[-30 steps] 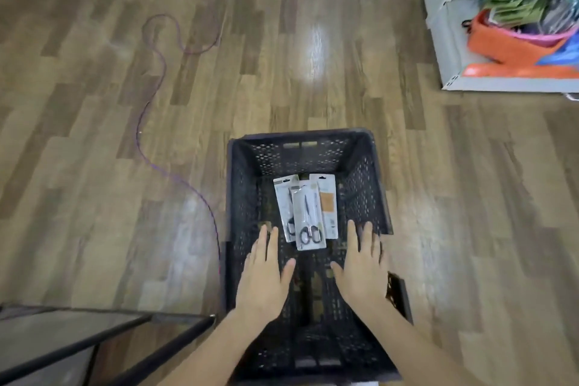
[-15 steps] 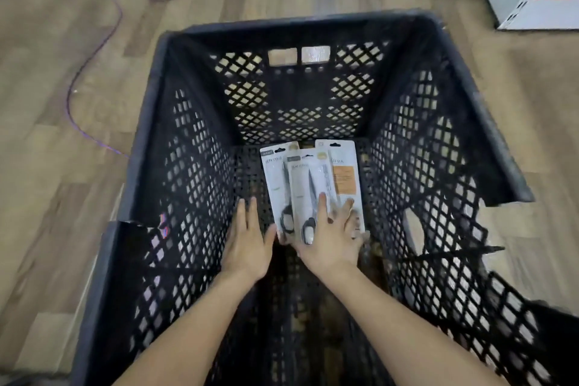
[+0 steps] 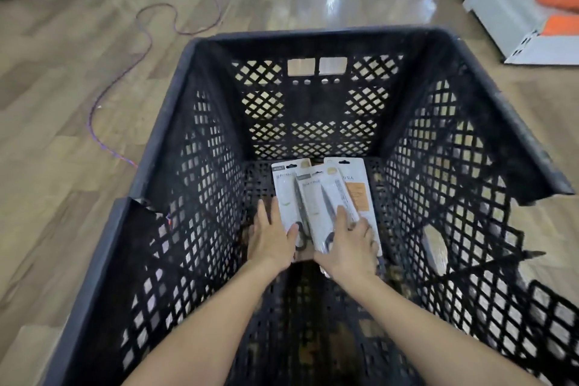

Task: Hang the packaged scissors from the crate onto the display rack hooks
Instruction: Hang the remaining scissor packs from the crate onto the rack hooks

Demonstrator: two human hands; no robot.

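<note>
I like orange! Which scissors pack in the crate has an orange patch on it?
The rightmost pack, partly tucked under the middle pack. Its card shows an orange block; the other two look white and grey.

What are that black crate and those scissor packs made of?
The crate looks like moulded plastic, matte and scuffed: thin lattice walls, a broken right edge. The scissor packs look like printed card, probably under clear plastic; blur leaves that open.

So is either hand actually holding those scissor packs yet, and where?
Both hands touch the scissor packs' lower ends; a firm grip cannot be told.
</note>
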